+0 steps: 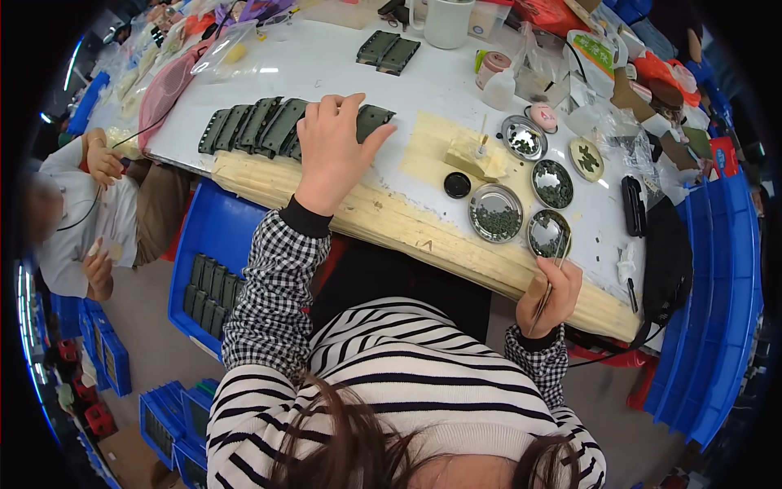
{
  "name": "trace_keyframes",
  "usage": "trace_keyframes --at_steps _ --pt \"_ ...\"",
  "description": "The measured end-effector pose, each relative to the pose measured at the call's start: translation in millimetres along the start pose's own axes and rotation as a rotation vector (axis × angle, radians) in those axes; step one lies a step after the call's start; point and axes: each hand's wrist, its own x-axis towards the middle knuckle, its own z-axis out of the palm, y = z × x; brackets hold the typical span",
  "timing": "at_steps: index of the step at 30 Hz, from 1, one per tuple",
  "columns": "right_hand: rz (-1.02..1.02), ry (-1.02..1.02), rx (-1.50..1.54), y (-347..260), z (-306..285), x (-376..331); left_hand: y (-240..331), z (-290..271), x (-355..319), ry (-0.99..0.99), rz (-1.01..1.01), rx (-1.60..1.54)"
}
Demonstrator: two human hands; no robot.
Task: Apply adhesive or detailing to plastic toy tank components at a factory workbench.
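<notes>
Two hands are at work over the white tabletop [293, 73], each with its own job. The right hand [554, 295] is clamped on a pair of metal tweezers [561, 255], thumb and fingers pinching the shanks; it sits at the near edge, toward the near right corner. The tweezers' tips are over the small steel dish [529, 236] closest to that edge, which holds tiny dark green bits. Whether the tips grip one (they are too fine to make out) I cannot tell.

The left hand [334, 149] has its fingers and thumb apart, over the right part of a row of dark green moulded pieces [259, 124] along the near edge, toward the left corner. I cannot tell if it touches one.

To do this well, I would keep the pinch light, so that a bit does not spring away, and lift one at a time, clear of the rim. The left fingers would do best to steady a single piece by its sides without nudging its neighbours, as the row stands close. The steel dish needs care too: it sits near the edge, just beside another dish [472, 213], and a bumped wrist could tip it.
</notes>
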Motion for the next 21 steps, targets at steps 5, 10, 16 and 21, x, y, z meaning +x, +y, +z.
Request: trace_keyframes --at_steps 5,10,16,21 --pt "-0.017 0.047 -0.112 1 5 -2 -20 17 80 -0.094 0.084 -0.276" --pt "-0.002 0.064 -0.266 -3 14 -2 -46 90 147 -0.538 0.084 0.082" --pt "0.056 0.124 -0.340 -3 14 2 -51 140 163 -0.620 0.277 0.159" --pt "0.278 0.096 -0.037 -11 16 11 -51 91 152 -0.216 0.437 -0.245"
